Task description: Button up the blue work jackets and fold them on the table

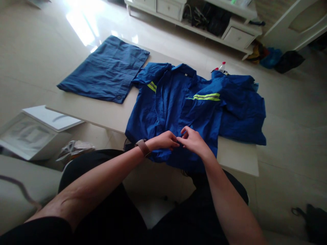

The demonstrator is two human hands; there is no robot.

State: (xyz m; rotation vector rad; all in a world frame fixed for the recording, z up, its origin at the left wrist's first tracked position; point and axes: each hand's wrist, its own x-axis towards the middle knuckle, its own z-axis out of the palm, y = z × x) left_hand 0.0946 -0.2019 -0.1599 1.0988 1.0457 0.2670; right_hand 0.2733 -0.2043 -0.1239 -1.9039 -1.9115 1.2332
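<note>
A blue work jacket (168, 112) with yellow-and-grey reflective strips lies front up, its collar pointing away from me and its front partly parted. My left hand (167, 140), below a brown-strapped wristwatch (143, 147), is closed with its fingertips at the lower front opening. Facing it, my right hand (193, 140) has thumb and fingers curled in a pinch at the same spot. The fingertips of both hands nearly meet over the jacket's front edges. The exact bit of cloth or fastening between them is too small to make out.
The jacket lies across a pale low table (102, 114). Folded blue trousers (107, 69) lie on its left part. Behind the right sleeve stands a bottle with a red cap (223, 66). A white lidded bin (33, 131) is at left; a white cabinet (168, 9) stands beyond.
</note>
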